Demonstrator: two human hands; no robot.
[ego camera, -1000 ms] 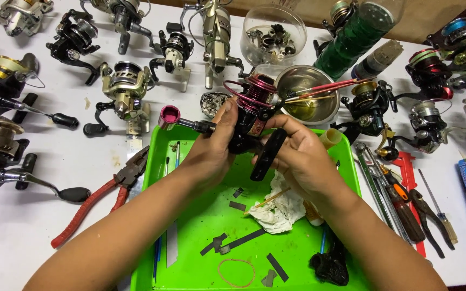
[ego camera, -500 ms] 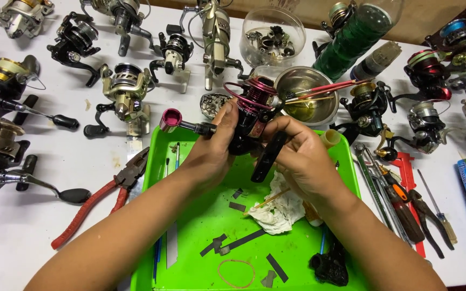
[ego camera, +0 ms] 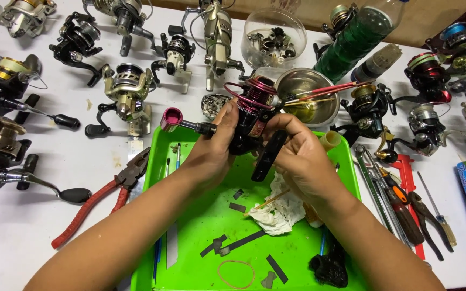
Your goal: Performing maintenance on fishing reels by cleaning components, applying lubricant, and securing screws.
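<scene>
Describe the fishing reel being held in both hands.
The fishing reel is black with a pink spool on top and a pink knob on a crank arm that sticks out to the left. It looks like metal and plastic. The left hand and the right hand grip it above the green tray.

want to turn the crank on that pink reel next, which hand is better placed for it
Probably the left hand: it grips the reel on the side where the crank sticks out. The right hand is on the opposite side.
</scene>
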